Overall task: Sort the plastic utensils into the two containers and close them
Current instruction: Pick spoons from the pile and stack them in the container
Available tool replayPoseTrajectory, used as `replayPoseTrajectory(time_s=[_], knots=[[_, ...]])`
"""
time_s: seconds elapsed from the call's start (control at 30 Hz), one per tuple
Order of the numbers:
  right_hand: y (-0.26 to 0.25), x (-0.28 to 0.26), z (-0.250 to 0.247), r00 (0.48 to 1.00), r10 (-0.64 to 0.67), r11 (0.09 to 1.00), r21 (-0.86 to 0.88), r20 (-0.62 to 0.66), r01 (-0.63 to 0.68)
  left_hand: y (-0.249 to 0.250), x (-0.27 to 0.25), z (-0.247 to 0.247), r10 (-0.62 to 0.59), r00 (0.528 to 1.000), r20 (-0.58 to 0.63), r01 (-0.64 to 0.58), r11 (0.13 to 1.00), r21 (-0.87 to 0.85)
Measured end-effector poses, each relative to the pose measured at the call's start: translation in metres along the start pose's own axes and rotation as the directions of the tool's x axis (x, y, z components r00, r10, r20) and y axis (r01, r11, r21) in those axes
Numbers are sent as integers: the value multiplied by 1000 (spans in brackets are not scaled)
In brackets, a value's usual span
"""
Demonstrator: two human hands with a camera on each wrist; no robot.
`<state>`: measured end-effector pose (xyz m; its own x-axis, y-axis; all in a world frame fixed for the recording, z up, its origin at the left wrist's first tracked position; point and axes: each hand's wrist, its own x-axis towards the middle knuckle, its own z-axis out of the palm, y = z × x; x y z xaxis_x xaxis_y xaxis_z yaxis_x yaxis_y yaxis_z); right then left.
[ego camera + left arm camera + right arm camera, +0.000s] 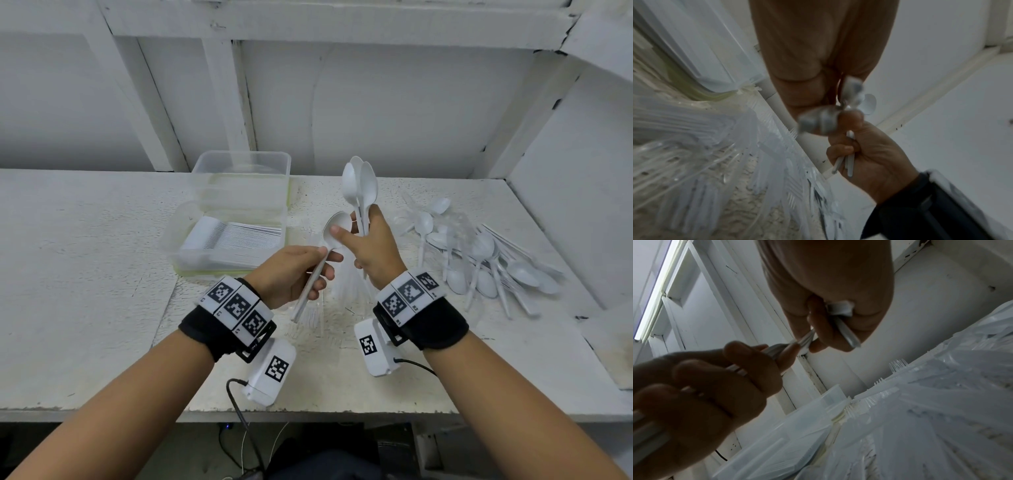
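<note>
Our left hand (294, 274) grips white spoons (317, 270) by the handles; our right hand (371, 245) clamps an upright spoon bundle (360, 186) above the worktop (85, 274). No legible writing.

Head camera up high, looking forward and down over tabletop (102, 274), both forearms in frame. Left wrist camera close under left hand (818, 56), facing across at right hand (869, 154). Right wrist camera mirrors it, low, tilted upward. All three share the two hands meeting.
</note>
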<state>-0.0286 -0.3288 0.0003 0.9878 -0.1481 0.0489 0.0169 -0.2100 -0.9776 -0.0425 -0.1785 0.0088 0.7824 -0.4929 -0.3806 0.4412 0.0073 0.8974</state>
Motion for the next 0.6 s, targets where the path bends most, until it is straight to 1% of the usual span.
replayPoseTrajectory(time_s=[0.13,0.2,0.27,0.33,0.4,0.47,0.53,0.6], knots=[[-1,-1,-1,999,23,1000,9,33,-23,7,0,-4,-72,994,76,80,991,-109],[-3,-2,-1,999,30,1000,-9,39,-30,9,0,-3,-89,993,77,100,984,-150],[-4,-3,0,999,43,999,-13,27,-43,8,1,-2,-79,995,65,90,978,-187],[-4,-5,1,997,73,997,-7,8,-73,6,2,-1,-52,998,21,55,980,-190],[-2,-6,2,992,126,992,10,0,-126,3,4,0,-14,998,-62,2,982,-187],[1,-8,2,985,173,984,50,-6,-173,-2,7,0,29,988,-152,-62,975,-214],[4,-12,2,987,160,986,58,-17,-159,-5,9,1,65,974,-216,-116,965,-237],[7,-17,5,994,109,993,40,-25,-107,-7,11,3,88,962,-258,-152,959,-240]])
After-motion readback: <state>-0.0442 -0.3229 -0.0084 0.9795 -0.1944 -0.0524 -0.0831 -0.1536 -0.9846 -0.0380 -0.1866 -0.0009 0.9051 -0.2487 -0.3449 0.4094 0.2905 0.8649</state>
